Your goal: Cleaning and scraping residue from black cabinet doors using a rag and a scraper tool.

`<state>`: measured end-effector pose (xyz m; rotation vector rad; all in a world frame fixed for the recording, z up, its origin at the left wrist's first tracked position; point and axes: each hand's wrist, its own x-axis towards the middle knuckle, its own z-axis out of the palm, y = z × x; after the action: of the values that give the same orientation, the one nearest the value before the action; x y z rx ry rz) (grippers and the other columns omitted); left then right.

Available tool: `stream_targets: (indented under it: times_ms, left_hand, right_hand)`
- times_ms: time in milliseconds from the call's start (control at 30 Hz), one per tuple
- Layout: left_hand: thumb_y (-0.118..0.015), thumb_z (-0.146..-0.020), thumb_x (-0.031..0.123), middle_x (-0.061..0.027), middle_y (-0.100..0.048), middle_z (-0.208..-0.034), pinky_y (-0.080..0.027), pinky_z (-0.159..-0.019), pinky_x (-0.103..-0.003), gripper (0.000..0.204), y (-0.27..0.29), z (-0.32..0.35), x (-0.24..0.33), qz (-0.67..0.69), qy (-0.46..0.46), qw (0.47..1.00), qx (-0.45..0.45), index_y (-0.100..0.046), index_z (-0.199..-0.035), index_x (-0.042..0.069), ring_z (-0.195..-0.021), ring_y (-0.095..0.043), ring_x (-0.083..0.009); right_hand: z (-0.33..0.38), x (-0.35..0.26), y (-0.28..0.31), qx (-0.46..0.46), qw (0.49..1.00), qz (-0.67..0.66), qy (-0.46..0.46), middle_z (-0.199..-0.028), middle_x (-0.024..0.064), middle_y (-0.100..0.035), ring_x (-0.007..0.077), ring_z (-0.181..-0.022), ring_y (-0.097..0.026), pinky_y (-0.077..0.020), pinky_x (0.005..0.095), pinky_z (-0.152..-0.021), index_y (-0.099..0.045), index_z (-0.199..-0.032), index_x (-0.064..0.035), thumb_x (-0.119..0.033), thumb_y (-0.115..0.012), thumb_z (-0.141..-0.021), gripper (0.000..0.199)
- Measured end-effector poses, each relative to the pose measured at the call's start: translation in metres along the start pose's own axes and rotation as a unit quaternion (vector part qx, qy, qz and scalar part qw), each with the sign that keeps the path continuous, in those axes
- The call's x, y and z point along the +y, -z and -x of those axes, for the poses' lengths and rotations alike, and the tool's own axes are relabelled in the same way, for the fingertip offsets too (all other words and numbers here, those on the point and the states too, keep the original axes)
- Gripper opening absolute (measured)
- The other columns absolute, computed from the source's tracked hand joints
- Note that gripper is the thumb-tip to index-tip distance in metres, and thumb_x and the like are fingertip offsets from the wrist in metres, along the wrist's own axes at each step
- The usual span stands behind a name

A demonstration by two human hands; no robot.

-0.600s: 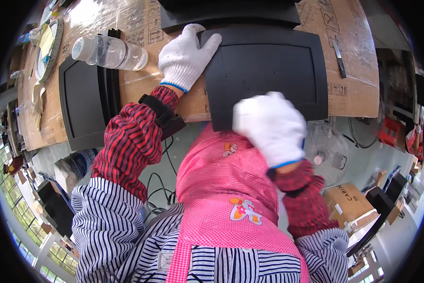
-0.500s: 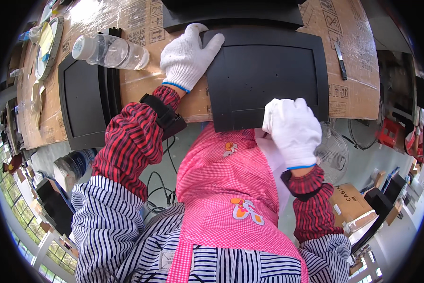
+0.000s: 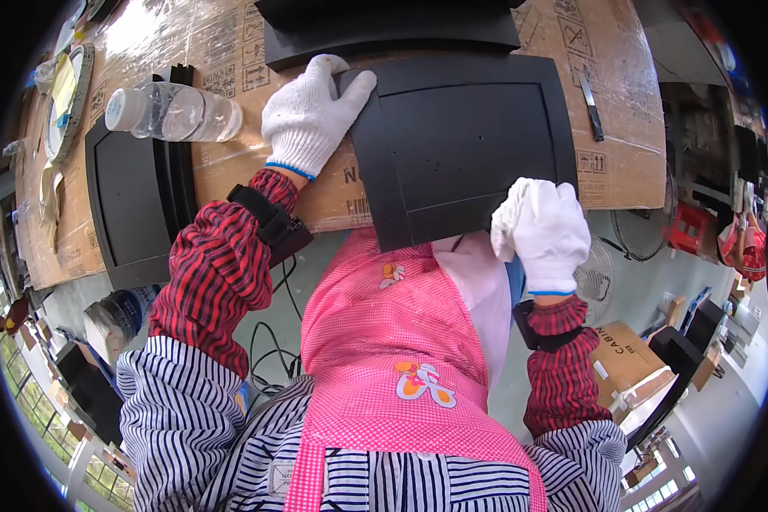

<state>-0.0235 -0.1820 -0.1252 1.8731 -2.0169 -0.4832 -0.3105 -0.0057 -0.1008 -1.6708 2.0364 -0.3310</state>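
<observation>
A black rectangular panel [image 3: 465,145] with a recessed middle and a few small holes lies on the cardboard-covered table, its near edge jutting over my apron. My left hand [image 3: 311,115], in a white knit glove, holds its far left corner, the thumb against the panel and the other fingers bent round. At the near right corner is my right hand [image 3: 542,235], also gloved, with its fingers curled in beside the edge. Whatever those fingers hold, if anything, is hidden.
Behind the panel lies another black piece [image 3: 392,34]. To the left are a clear bottle [image 3: 179,111] lying on its side and more black panels [image 3: 132,196]. A knife [image 3: 591,107] lies to the right. A fan [image 3: 595,282] stands below the table edge.
My right hand has shifted from the near edge outward to the panel's near right corner. The panel has turned slightly, and my left hand keeps to its corner. The whole view has shifted a little.
</observation>
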Motion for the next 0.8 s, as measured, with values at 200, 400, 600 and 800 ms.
stream_targets:
  times_ms: [200,400,600,800]
  left_hand:
    - [-0.070,-0.091,0.061,-0.0023,-0.067,-0.074,-0.053,-0.069,-0.039,0.057,-0.003,0.001,0.003,-0.008,-0.002,1.000,0.003,-0.072,-0.116,0.009,-0.073,-0.069,-0.0228]
    - [-0.071,-0.091,0.059,-0.0022,-0.066,-0.074,-0.053,-0.069,-0.039,0.055,0.002,0.002,0.007,-0.013,0.010,1.000,-0.002,-0.072,-0.115,0.010,-0.072,-0.068,-0.0229]
    - [-0.072,-0.091,0.058,-0.0024,-0.066,-0.074,-0.053,-0.070,-0.038,0.054,0.005,0.000,0.009,-0.004,0.015,1.000,-0.002,-0.072,-0.114,0.010,-0.072,-0.068,-0.0227]
    - [-0.071,-0.092,0.058,-0.0044,-0.069,-0.077,-0.055,-0.072,-0.041,0.052,0.008,0.003,0.004,-0.006,0.020,1.000,-0.010,-0.072,-0.114,0.010,-0.075,-0.071,-0.0263]
  right_hand:
    - [0.009,-0.101,-0.036,0.108,0.950,0.257,0.140,-0.084,0.0093,-0.058,0.0252,-0.076,-0.064,-0.0520,0.0427,-0.059,-0.066,-0.088,-0.0156,-0.039,-0.070,-0.078,0.025]
    - [-0.017,0.007,0.027,0.109,0.918,0.362,0.117,-0.082,0.0091,-0.063,0.0264,-0.074,-0.065,-0.0562,0.0424,-0.062,-0.066,-0.082,-0.0150,-0.046,-0.075,-0.074,0.034]
    - [0.006,-0.048,-0.015,0.138,0.935,0.318,0.080,-0.085,0.0065,-0.056,0.0249,-0.075,-0.062,-0.0499,0.0402,-0.062,-0.063,-0.092,-0.0160,-0.036,-0.069,-0.082,0.023]
    - [0.001,-0.059,-0.004,0.096,0.965,0.197,0.142,-0.075,0.0115,-0.060,0.0279,-0.064,-0.063,-0.0520,0.0429,-0.059,-0.067,-0.079,-0.0152,-0.051,-0.073,-0.076,0.037]
